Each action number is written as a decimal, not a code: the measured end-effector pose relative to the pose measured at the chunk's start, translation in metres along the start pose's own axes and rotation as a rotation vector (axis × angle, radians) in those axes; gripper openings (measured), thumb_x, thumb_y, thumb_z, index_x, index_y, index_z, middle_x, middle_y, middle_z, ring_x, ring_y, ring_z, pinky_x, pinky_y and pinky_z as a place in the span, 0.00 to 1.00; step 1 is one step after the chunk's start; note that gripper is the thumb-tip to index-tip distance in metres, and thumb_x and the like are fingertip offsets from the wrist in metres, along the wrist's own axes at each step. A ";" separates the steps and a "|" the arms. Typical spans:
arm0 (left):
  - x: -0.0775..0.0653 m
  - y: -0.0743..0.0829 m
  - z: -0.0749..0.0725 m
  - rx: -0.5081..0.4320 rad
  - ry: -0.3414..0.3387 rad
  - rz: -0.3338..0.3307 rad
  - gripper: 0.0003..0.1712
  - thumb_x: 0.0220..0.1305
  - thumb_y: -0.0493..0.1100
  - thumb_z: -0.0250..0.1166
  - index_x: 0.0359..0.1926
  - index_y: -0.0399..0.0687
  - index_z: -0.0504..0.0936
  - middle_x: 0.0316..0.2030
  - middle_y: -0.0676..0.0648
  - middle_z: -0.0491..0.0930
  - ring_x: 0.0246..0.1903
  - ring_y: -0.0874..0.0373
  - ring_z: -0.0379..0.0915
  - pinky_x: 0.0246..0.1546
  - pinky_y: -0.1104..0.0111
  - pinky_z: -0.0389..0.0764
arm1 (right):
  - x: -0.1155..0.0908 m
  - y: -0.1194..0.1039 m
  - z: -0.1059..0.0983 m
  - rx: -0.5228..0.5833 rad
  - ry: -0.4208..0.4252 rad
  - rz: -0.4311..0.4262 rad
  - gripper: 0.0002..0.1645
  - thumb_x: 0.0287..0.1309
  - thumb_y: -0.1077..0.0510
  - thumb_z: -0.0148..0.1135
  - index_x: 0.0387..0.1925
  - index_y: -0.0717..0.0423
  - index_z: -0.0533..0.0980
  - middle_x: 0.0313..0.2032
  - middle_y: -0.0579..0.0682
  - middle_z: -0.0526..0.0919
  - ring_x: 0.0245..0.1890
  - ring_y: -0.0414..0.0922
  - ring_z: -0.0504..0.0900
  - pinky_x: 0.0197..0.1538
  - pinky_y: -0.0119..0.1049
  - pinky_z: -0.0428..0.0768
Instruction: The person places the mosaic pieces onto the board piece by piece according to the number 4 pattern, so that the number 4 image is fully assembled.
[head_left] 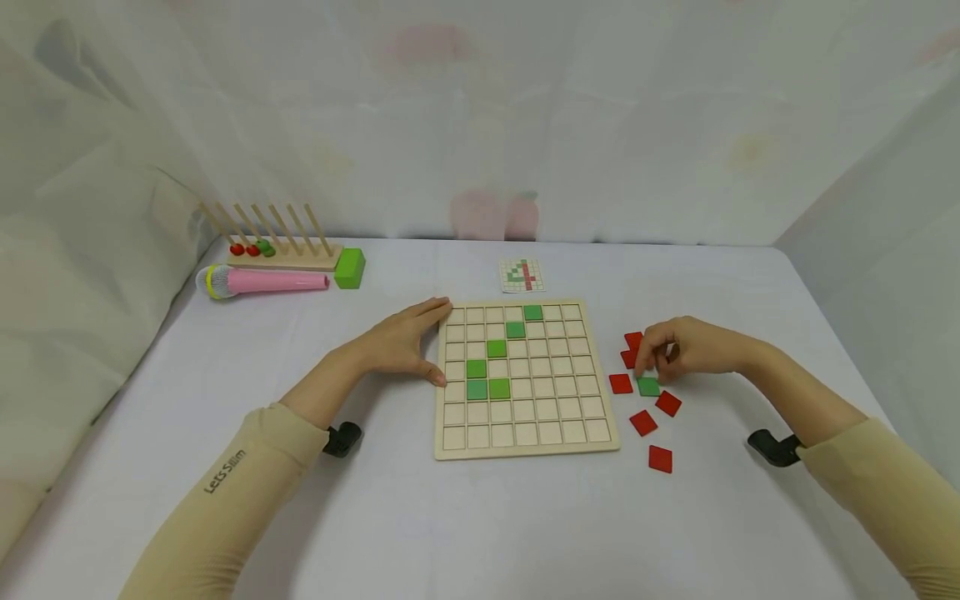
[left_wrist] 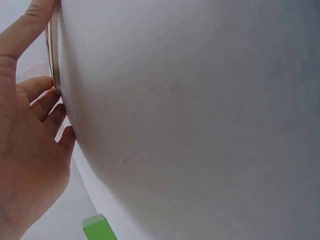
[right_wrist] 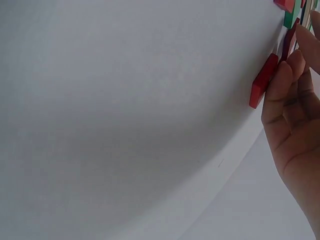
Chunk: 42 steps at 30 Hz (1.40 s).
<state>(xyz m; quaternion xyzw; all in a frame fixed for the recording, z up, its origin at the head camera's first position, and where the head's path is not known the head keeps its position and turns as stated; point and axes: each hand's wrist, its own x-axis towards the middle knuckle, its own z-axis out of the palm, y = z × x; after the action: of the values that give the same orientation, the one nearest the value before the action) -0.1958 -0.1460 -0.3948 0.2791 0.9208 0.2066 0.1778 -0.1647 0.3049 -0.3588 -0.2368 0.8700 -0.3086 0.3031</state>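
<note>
A square wooden grid board (head_left: 532, 433) lies flat on the table, with several green tiles (head_left: 497, 348) set in its cells in a bent line. My left hand (head_left: 397, 340) rests against the board's left side, thumb and fingers spread along the edge; the left wrist view shows the board edge (left_wrist: 54, 55) beside them. To the right of the board, my right hand (head_left: 693, 346) reaches down with bent fingers just above a loose green tile (head_left: 648, 387). Loose red tiles (head_left: 621, 383) lie around it. One red tile (right_wrist: 263, 82) appears close beside the right fingertips.
Behind the board lies a small pattern card (head_left: 522, 276) with a green and red grid. At the back left are a peg stand (head_left: 285, 260) with red and green beads, a pink toy microphone (head_left: 277, 281) and a green block (head_left: 350, 268). White cloth surrounds the table.
</note>
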 end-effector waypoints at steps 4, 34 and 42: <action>0.000 0.000 0.000 -0.004 -0.003 -0.005 0.72 0.39 0.66 0.79 0.78 0.44 0.50 0.79 0.45 0.46 0.79 0.44 0.42 0.78 0.48 0.52 | 0.000 0.000 0.001 -0.025 -0.003 0.000 0.16 0.49 0.70 0.68 0.35 0.45 0.86 0.37 0.49 0.81 0.33 0.40 0.76 0.35 0.29 0.79; 0.001 -0.001 0.002 -0.004 0.001 -0.004 0.73 0.39 0.66 0.79 0.78 0.45 0.49 0.80 0.45 0.46 0.79 0.44 0.43 0.78 0.48 0.53 | 0.002 -0.008 0.004 -0.164 0.011 0.033 0.16 0.42 0.71 0.70 0.26 0.48 0.74 0.27 0.46 0.76 0.28 0.41 0.74 0.30 0.29 0.75; 0.000 -0.001 0.001 -0.011 -0.002 -0.014 0.73 0.38 0.66 0.79 0.78 0.45 0.49 0.80 0.46 0.46 0.79 0.45 0.42 0.78 0.49 0.52 | 0.002 -0.012 -0.002 -0.129 0.006 0.046 0.12 0.47 0.63 0.74 0.24 0.50 0.76 0.25 0.44 0.77 0.26 0.38 0.74 0.30 0.29 0.76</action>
<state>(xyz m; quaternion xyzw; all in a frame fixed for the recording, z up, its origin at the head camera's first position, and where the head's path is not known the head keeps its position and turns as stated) -0.1957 -0.1464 -0.3955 0.2719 0.9213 0.2102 0.1818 -0.1652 0.2963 -0.3503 -0.2347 0.8942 -0.2455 0.2916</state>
